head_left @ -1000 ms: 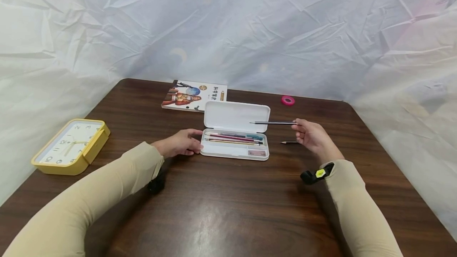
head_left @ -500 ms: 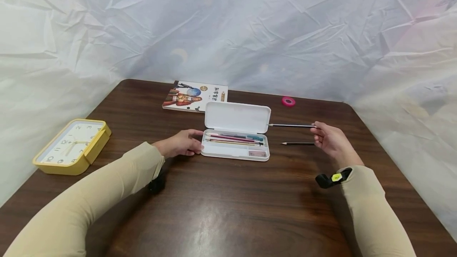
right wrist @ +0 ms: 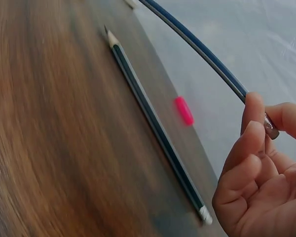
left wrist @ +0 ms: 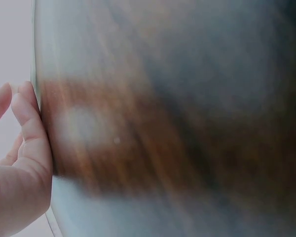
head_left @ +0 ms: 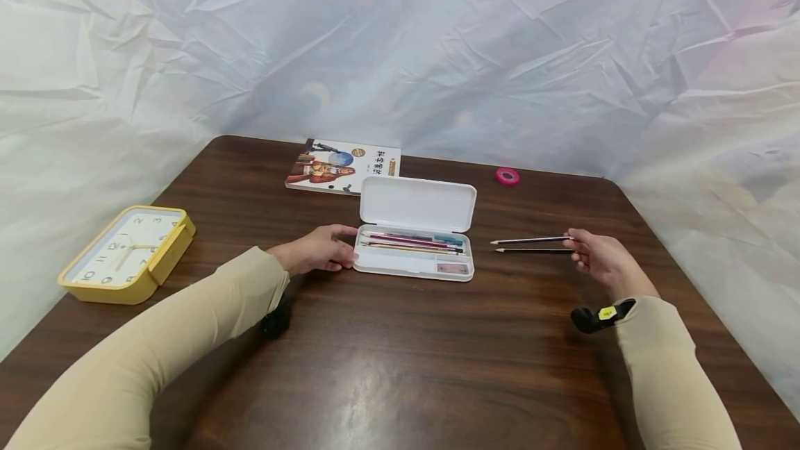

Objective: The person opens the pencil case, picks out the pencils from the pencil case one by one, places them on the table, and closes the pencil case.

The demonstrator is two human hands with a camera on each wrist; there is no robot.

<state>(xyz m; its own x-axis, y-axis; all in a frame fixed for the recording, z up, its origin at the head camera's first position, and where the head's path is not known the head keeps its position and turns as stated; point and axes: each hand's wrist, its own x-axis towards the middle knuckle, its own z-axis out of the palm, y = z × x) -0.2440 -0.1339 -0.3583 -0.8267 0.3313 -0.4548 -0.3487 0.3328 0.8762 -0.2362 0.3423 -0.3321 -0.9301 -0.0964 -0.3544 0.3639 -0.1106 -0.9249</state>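
Note:
A white pencil case (head_left: 419, 204) lies with its lid up near the table's middle, with several pencils and pens (head_left: 412, 243) and a pinkish eraser (head_left: 451, 269) inside. My left hand (head_left: 315, 250) holds the case's left end, thumb and fingertips at its rim. In the left wrist view its bent fingers (left wrist: 32, 133) show, but not the case. To the right of the case, my right hand (head_left: 603, 259) pinches a dark striped pencil (right wrist: 202, 49) by its blunt end, point leftward. A second dark pencil (right wrist: 158, 131) with a white eraser tip lies on the table beside it.
A picture book (head_left: 344, 167) lies behind the case. At the back right is a small pink ring-shaped thing (head_left: 507, 176). A yellow clock (head_left: 128, 253) rests face up at the table's left edge. Pale cloth (head_left: 437, 54) hangs behind the table (head_left: 387, 339).
My right hand has carried the pencil from in front of the lid to the right and lower, next to the lying pencil. My left hand stays at the case.

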